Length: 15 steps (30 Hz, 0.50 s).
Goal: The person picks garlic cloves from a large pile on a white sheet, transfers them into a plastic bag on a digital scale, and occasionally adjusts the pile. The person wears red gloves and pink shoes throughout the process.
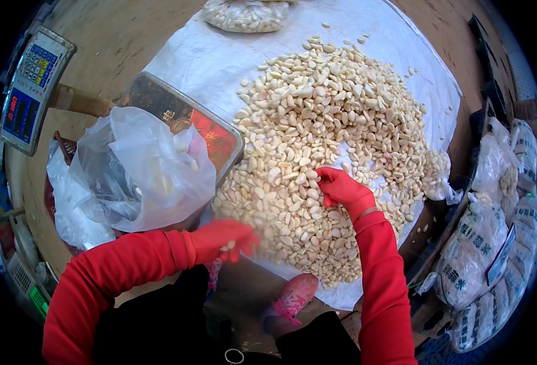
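Observation:
Peeled garlic cloves [291,205] lie in a broad heap on a white sheet [181,54]. My left hand [225,238], in a red glove, is at the near left edge of the heap, slightly blurred. Pale cloves [227,245] show between its curled fingers. On the heap's middle rests my right hand [343,189], also gloved in red, its bent fingertips among the cloves. Whether it grips one cannot be made out. Left of the heap, a clear plastic bag [145,169] stands with its mouth loose, its contents mostly hidden by the film.
A platform scale [172,102] with a lit display unit [33,91] stands at left. Filled bags [471,248] line the right side. One bag of cloves [245,17] sits at the far edge, a smaller one [437,175] right of the heap. A pink shoe [295,296] is below.

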Each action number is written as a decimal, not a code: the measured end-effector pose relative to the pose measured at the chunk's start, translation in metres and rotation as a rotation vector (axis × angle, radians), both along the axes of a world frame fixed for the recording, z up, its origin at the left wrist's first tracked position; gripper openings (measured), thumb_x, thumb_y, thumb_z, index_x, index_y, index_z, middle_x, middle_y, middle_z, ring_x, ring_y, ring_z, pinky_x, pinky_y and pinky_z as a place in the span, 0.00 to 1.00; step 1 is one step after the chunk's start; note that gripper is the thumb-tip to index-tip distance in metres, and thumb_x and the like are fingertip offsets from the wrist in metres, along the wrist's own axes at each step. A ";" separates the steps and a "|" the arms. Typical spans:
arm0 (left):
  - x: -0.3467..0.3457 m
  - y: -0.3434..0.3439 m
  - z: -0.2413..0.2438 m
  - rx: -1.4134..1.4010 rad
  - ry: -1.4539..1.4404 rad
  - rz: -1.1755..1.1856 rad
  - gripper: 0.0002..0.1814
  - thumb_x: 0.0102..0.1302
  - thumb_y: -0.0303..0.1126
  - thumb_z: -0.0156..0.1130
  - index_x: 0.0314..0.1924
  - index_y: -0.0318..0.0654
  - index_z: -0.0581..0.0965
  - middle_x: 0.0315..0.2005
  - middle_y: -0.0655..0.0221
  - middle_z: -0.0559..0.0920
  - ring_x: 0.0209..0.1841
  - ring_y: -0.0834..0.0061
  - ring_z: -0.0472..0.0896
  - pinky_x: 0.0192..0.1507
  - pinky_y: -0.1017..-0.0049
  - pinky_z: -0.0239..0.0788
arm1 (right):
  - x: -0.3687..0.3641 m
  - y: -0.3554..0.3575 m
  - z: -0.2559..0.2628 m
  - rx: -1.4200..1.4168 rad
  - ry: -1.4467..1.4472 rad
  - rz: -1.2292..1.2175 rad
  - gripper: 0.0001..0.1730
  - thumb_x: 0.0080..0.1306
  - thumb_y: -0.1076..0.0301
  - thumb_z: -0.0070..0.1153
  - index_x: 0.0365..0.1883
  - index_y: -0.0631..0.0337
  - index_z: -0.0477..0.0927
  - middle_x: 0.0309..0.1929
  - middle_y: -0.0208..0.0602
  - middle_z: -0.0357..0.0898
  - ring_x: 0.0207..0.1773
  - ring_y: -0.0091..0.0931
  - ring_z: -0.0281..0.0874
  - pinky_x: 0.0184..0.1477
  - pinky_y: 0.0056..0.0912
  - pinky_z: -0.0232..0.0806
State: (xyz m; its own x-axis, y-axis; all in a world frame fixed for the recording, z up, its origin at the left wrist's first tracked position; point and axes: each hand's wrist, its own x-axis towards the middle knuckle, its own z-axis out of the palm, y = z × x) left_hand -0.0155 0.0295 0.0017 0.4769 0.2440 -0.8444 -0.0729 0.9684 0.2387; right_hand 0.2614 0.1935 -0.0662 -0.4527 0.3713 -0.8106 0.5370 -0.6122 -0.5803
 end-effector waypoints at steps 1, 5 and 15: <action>0.000 0.001 0.001 0.000 0.002 0.002 0.19 0.70 0.44 0.47 0.46 0.37 0.77 0.29 0.70 0.80 0.20 0.82 0.73 0.19 0.81 0.59 | 0.000 -0.001 0.000 -0.030 0.029 -0.006 0.20 0.61 0.78 0.45 0.52 0.57 0.71 0.30 0.27 0.70 0.19 0.19 0.71 0.19 0.23 0.62; 0.005 0.006 0.003 -0.029 -0.018 0.034 0.19 0.70 0.45 0.46 0.45 0.37 0.77 0.29 0.70 0.80 0.20 0.81 0.73 0.20 0.80 0.59 | -0.001 -0.003 0.002 -0.092 0.101 -0.025 0.22 0.59 0.75 0.51 0.53 0.56 0.71 0.28 0.25 0.69 0.18 0.18 0.69 0.19 0.20 0.60; 0.014 0.013 0.004 -0.034 -0.036 0.037 0.20 0.71 0.45 0.45 0.45 0.37 0.77 0.30 0.68 0.80 0.24 0.79 0.75 0.23 0.79 0.61 | -0.007 -0.011 0.019 -0.114 0.093 -0.335 0.18 0.58 0.71 0.59 0.48 0.61 0.75 0.24 0.25 0.73 0.15 0.15 0.63 0.16 0.17 0.51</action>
